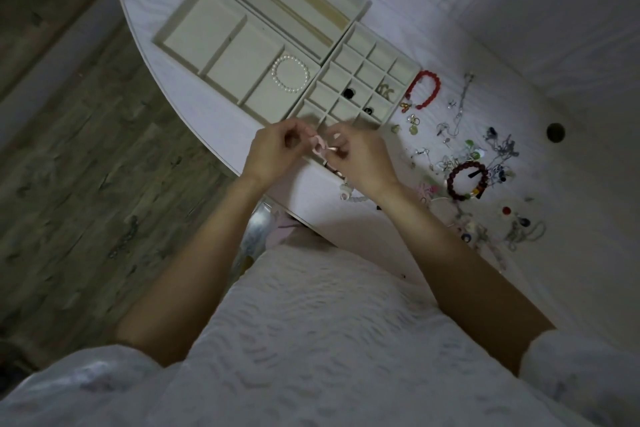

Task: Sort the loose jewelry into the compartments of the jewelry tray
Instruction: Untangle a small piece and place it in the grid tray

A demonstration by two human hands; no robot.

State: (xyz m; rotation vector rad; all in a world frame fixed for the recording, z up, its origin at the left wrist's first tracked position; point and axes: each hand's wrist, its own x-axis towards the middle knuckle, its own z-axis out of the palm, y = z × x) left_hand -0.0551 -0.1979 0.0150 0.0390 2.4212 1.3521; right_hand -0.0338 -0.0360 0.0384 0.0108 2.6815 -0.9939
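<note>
Both of my hands meet at the near edge of the cream jewelry tray (407, 63). My left hand (273, 152) and my right hand (360, 158) pinch a pink beaded piece (318, 145) between them; its lower part hangs down behind my right hand. A pearl bracelet (290, 74) lies in a large tray compartment. Small dark pieces (348, 93) and a gold piece (385, 91) sit in the small grid cells. Loose jewelry is scattered to the right, including a red bead bracelet (424, 88) and a dark red bead bracelet (465, 180).
The white round table (485, 10) carries the tray and a heap of thin chains and earrings (457, 135) on its right half. A dark hole (556, 132) marks the tabletop at far right. Wooden floor (86, 149) lies to the left.
</note>
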